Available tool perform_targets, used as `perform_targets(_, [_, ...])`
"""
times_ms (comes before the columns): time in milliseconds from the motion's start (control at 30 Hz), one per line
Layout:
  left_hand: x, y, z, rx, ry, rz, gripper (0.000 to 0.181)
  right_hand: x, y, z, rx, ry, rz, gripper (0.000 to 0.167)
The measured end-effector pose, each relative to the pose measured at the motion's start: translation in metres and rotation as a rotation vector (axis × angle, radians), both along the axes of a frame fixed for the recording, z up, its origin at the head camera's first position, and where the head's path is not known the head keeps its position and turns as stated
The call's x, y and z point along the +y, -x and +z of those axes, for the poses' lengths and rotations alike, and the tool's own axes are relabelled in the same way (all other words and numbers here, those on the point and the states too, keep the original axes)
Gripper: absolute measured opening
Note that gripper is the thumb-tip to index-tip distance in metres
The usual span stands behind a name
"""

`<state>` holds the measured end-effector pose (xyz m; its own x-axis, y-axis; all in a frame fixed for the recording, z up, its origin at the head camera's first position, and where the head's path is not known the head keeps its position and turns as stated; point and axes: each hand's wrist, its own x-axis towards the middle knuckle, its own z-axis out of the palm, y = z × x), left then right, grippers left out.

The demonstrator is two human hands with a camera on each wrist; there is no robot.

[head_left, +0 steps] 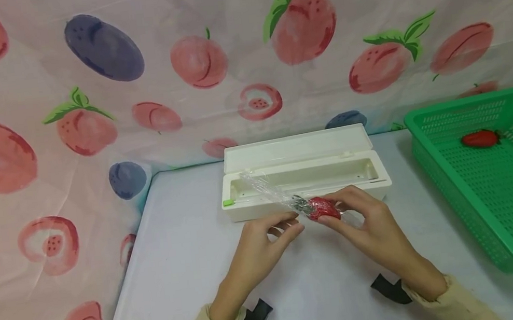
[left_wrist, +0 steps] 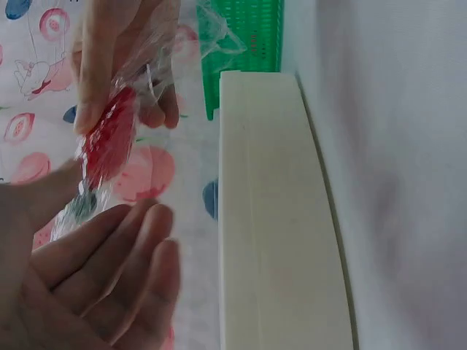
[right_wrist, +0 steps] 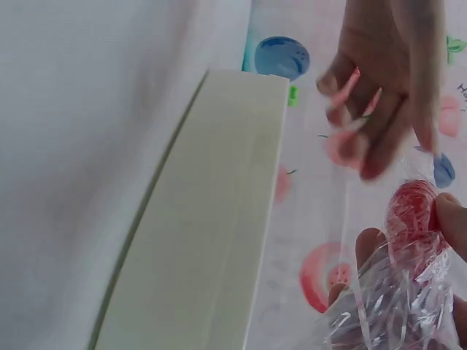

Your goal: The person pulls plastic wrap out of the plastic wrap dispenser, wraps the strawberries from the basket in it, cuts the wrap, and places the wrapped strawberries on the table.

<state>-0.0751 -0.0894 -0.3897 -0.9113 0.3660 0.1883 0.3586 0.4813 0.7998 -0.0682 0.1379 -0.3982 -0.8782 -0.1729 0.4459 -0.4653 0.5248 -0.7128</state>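
Wrapping step, apparently | red fruit (head_left: 324,208) in plastic film (head_left: 263,186), at the near side of the white box (head_left: 248,213) | right hand (head_left: 371,216) clamped on fruit | left hand (head_left: 261,243) relaxed, gripping nothing | next move likely calls for pinching the film's left end

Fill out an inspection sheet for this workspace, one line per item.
Surface: white tabletop, looks flat.
Job's things: red strawberry-like item with clear film around it; white box, lid raised; green basket at the right, a second red item inside.
Clutter: nothing seen.
Hands: right hand pinches the film-covered item; left hand is beside its green end, contact unclear.
Cables: nothing seen; a black strap shows near each wrist.
Surroundings: fruit-print backdrop behind the box.
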Motion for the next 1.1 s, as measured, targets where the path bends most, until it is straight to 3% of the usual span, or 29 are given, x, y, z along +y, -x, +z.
perform_targets(300, [0.014, 0.01, 0.006, 0.006, -0.15, 0.046, 0.024, -0.012, 0.005, 0.003, -0.023, 0.042, 0.006, 0.04])
perform_targets(500, [0.021, 0.014, 0.006, -0.082, -0.243, 0.004, 0.023, -0.017, 0.005, 0.005, -0.069, 0.081, -0.009, 0.037])
perform_targets(667, [0.021, 0.016, 0.006, -0.159, -0.31, -0.028, 0.025, -0.02, 0.006, 0.008, -0.095, 0.105, 0.032, 0.037])
perform_targets(933, [0.019, 0.017, 0.007, -0.207, -0.332, -0.138, 0.027, -0.015, 0.007, 0.01, -0.309, 0.05, 0.119, 0.034])
perform_targets(1100, [0.019, 0.018, 0.008, -0.211, -0.328, -0.133, 0.03, -0.01, 0.006, 0.01, -0.28, 0.047, 0.109, 0.027])
